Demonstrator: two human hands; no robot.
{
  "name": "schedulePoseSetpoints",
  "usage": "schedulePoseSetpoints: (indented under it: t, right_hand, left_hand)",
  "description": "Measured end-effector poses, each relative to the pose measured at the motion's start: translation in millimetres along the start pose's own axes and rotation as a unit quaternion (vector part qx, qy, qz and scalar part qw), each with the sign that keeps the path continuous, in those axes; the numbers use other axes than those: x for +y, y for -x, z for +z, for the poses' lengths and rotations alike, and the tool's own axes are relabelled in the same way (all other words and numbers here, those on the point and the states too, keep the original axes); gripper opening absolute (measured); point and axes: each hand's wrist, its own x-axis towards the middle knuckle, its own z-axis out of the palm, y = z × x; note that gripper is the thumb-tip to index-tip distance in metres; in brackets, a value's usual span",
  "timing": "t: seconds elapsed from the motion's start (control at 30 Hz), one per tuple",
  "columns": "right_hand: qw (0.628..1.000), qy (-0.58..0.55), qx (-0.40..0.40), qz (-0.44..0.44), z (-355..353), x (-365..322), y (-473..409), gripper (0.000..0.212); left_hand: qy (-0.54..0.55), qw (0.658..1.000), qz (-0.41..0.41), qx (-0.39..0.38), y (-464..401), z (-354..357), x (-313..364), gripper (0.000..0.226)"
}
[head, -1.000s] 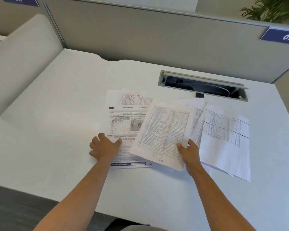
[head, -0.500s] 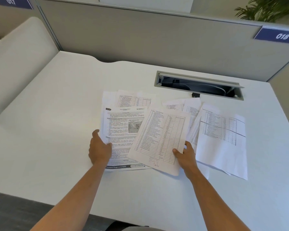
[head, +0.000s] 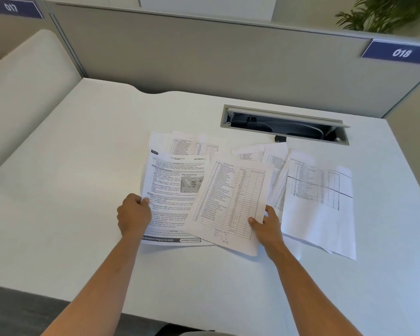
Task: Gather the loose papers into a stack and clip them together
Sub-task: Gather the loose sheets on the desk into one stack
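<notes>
Several printed papers lie fanned out on the white desk (head: 70,214). My left hand (head: 133,215) grips the left edge of a text newsletter sheet (head: 172,190), which lifts slightly. A table sheet (head: 230,202) overlaps it, and my right hand (head: 264,221) pinches that sheet's lower right corner. Further right lies another table sheet (head: 318,204) on top of others, with more sheets (head: 192,144) peeking out behind. A small black clip-like object (head: 280,138) shows at the papers' far edge.
An open cable tray slot (head: 284,124) is set into the desk behind the papers. A grey partition (head: 204,57) with the labels 017 and 018 closes the back. A padded panel (head: 22,88) stands at left, a plant (head: 383,13) at top right.
My left hand went from lying flat on the newsletter sheet to gripping its left edge. My right hand keeps hold of the table sheet, shifted slightly left.
</notes>
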Motion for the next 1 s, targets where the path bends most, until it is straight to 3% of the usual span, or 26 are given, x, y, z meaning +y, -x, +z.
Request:
schedulePoseSetpoints:
  t: [0.2,0.4,0.53,0.67,0.77,0.83,1.0]
  right_hand:
    - [1.000,-0.001,-0.001,0.002,-1,2,0,0.043]
    - [1.000,-0.017,-0.014,0.007,-5,0,2,0.043]
    - [0.998,-0.044,-0.026,0.028,-9,2,2,0.043]
    - [0.995,-0.067,-0.042,0.053,-11,0,4,0.042]
    - [0.994,-0.076,-0.047,0.070,-12,-4,6,0.042]
    - [0.992,-0.081,-0.052,0.080,-14,-6,8,0.043]
    - [0.987,-0.117,-0.053,0.100,-19,-4,11,0.025]
  left_hand:
    - [-0.035,0.989,0.105,0.095,4,-20,20,0.021]
    - [0.102,0.957,0.268,-0.036,18,-42,70,0.017]
    - [0.186,0.919,0.310,-0.156,35,-44,95,0.020]
    - [0.428,0.817,0.180,-0.341,52,-32,106,0.019]
    - [0.501,0.765,0.069,-0.399,55,-12,101,0.016]
    - [0.497,0.771,0.028,-0.396,53,4,92,0.016]
    - [0.416,0.834,-0.053,-0.359,44,42,63,0.020]
